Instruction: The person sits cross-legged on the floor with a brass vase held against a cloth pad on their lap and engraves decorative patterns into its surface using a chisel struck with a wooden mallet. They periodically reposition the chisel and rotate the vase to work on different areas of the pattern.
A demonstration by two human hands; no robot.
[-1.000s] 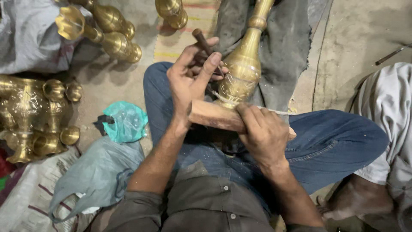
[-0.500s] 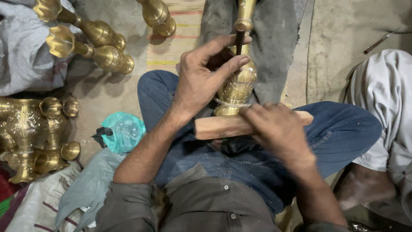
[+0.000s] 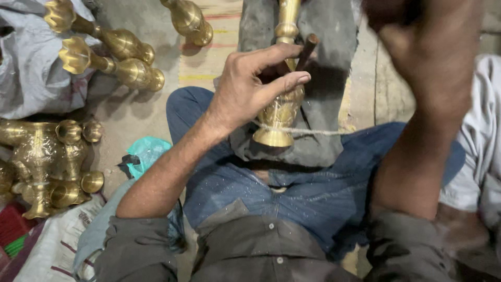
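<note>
Here the left hand (image 3: 245, 89) pinches a dark tool (image 3: 307, 48) against a golden engraved brass vase (image 3: 281, 107) (flared base toward the person); whether the blurred raised right hand (image 3: 428, 47) is closed, I cannot tell.

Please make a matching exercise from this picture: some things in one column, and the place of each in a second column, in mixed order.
Things:
1. left hand
2. right hand
3. teal plastic bag
4. pile of brass pieces

Places:
A. on the floor beside the left forearm
B. raised high at the top right, blurred
C. at the left edge of the view
D. on the brass vase over the lap

Pairs: 1-D, 2-B, 3-A, 4-C
</note>
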